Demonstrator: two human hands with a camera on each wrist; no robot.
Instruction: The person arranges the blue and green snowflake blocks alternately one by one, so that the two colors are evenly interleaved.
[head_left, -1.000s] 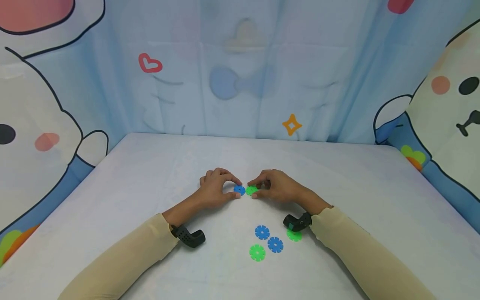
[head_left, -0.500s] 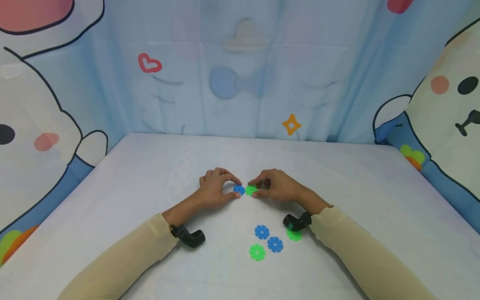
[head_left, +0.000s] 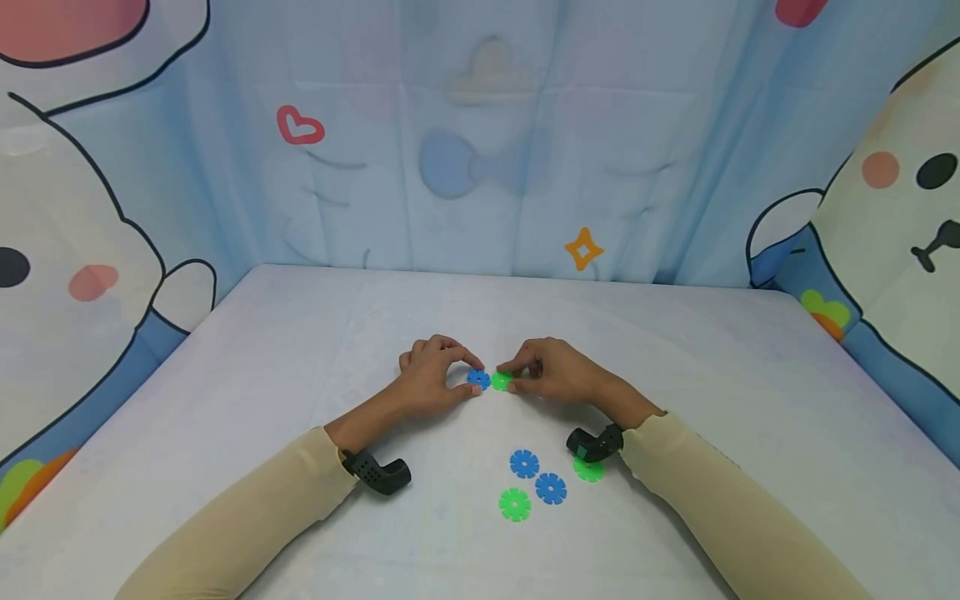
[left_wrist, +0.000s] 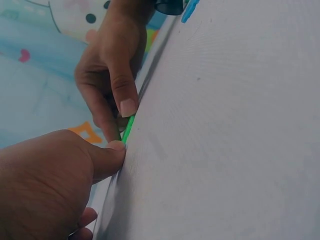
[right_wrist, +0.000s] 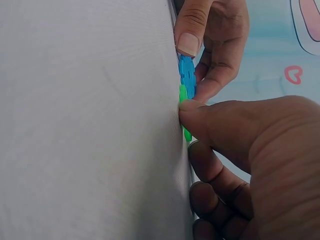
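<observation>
Between thumb and forefinger my left hand (head_left: 429,379) pinches a small blue notched disc (head_left: 478,380), low over the white tabletop. My right hand (head_left: 558,372) holds a green notched disc (head_left: 502,381) by its edge in the same way, just to the right of the blue one. In the right wrist view the blue disc (right_wrist: 187,72) and green disc (right_wrist: 183,92) meet edge to edge; whether their slots are engaged cannot be told. The left wrist view shows the green disc (left_wrist: 128,129) edge-on, while the left thumb hides the blue one.
Nearer the person lie two blue discs (head_left: 524,464) (head_left: 551,489) and a green disc (head_left: 514,505). Another green disc (head_left: 588,471) is partly covered by the black right wrist camera (head_left: 595,444). A printed curtain (head_left: 480,217) hangs behind the white table (head_left: 337,317).
Both hands stay almost in place. The right thumb and fingers have shifted very slightly on the green disc; the loose discs have not moved.
</observation>
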